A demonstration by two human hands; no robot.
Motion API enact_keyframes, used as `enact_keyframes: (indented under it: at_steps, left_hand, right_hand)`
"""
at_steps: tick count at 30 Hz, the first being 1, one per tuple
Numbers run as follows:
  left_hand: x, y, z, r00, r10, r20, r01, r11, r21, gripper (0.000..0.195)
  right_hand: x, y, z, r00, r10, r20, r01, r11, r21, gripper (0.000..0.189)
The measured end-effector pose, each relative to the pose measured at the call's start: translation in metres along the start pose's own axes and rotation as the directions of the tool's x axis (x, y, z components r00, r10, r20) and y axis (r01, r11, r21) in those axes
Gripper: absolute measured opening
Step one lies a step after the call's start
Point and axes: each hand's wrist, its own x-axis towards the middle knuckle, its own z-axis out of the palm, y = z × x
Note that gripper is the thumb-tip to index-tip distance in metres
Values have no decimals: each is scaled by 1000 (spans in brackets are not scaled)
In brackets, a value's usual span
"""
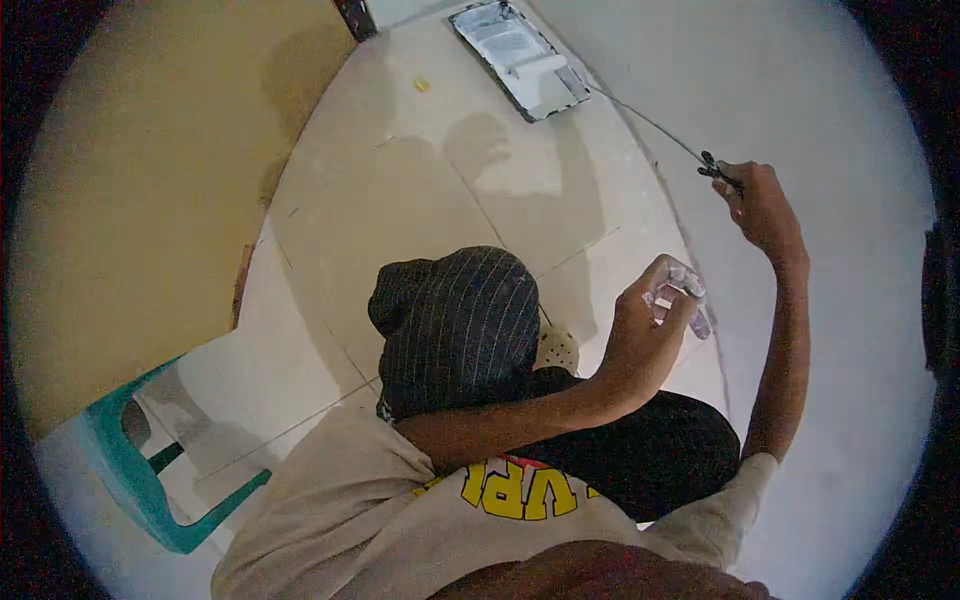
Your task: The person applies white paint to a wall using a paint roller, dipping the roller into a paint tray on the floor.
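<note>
My right hand (757, 199) grips the dark handle (721, 175) of a paint roller. From the handle a long thin metal rod (656, 124) runs to the white roller head (538, 66), which lies in a paint tray (516, 105). White paint coats the inside of this dark-rimmed tray on the floor. My left hand (660, 300) hovers near the foot of the pale wall (840, 315), its fingers loosely curled and smeared with whitish paint. A gap shows between thumb and fingers, and I see nothing held there.
At lower left stands a green plastic stool or chair (135, 480). A yellow wall-like surface (150, 187) bounds the left. The tiled floor (360, 225) bears a small yellow spot (422, 84). My knee in striped dark cloth (457, 330) and a pale perforated clog (559, 349) are below me.
</note>
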Motion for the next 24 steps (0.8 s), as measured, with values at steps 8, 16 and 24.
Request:
enact_keyframes:
  at_steps: [8, 16, 24]
  left_hand:
    - [-1, 5, 0, 1000, 10, -18, -10, 1000, -14, 10]
    - [0, -1, 4, 1000, 0, 1, 0, 1000, 0, 9]
    - [-3, 2, 7, 998, 62, -28, -60, 997, 55, 8]
  right_hand:
    - [0, 3, 14, 1000, 8, -7, -9, 997, -81, 27]
    - [3, -6, 25, 1000, -25, -20, 23, 997, -68, 18]
    - [-12, 12, 3, 994, -108, -7, 107, 993, -39, 18]
